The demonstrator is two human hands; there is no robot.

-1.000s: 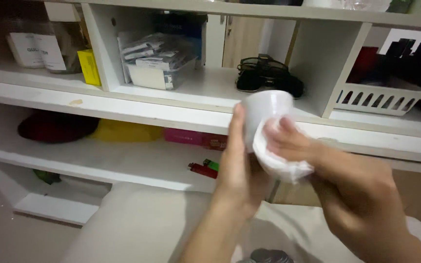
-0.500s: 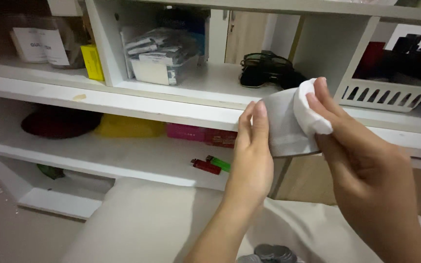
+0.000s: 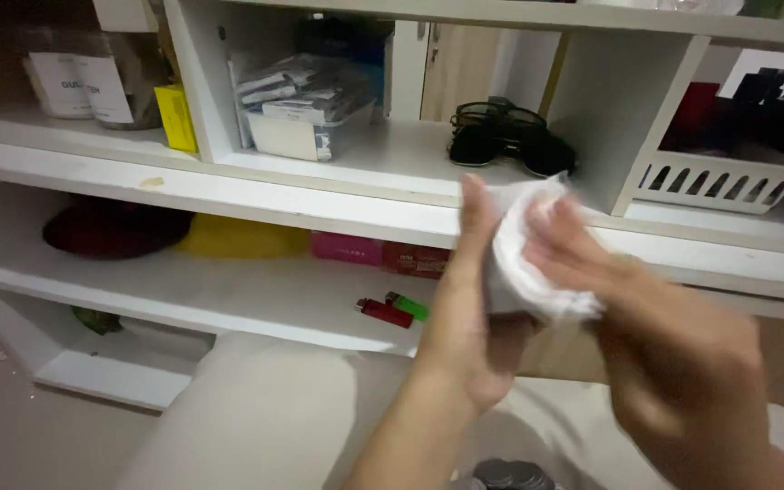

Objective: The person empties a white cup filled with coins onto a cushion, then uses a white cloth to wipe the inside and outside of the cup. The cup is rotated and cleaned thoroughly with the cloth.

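At the bottom centre of the frame, a small stack of grey discs (image 3: 510, 475) lay on pale fabric. Above it, at lower centre, the left hand (image 3: 465, 318) stood upright, its fingers curled around a white cup (image 3: 499, 272) that was mostly hidden. To the right, the blurred right hand (image 3: 673, 363) pressed a white cloth (image 3: 537, 272) against the cup, its fingers pinching the cloth. Both hands were held at centre frame, in front of a white shelf unit (image 3: 256, 204). On the lower shelf at centre lay a red lighter (image 3: 385, 313) and a green lighter (image 3: 407, 305) just beside each other. Farther back, the upper shelf held a yellow box (image 3: 177, 118) at upper left, dark sunglasses (image 3: 501, 136) at upper centre, and a white slotted basket (image 3: 723, 181) at upper right.
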